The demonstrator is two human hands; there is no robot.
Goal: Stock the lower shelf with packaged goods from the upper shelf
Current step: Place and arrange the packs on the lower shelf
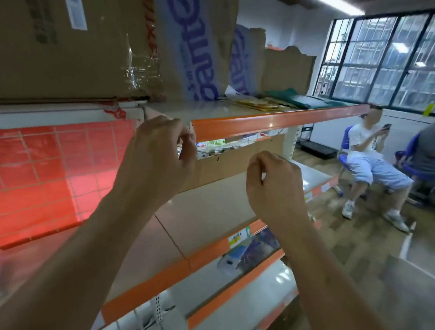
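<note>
A white wall (273, 16) is seen at the far side, broken by a large window (388, 55) of many small panes set in dark frames, through which daylight is admitted. A strip light (331, 0) is mounted on the ceiling above. The floor (360, 247) is laid in wood-patterned planks and marked with a white line (405, 245). Below the window a blue chair (345, 145) and a second chair (409, 162) are placed side by side, each occupied by a seated person. A dark low object (318, 148), too blurred to be identified, is set against the wall.
</note>
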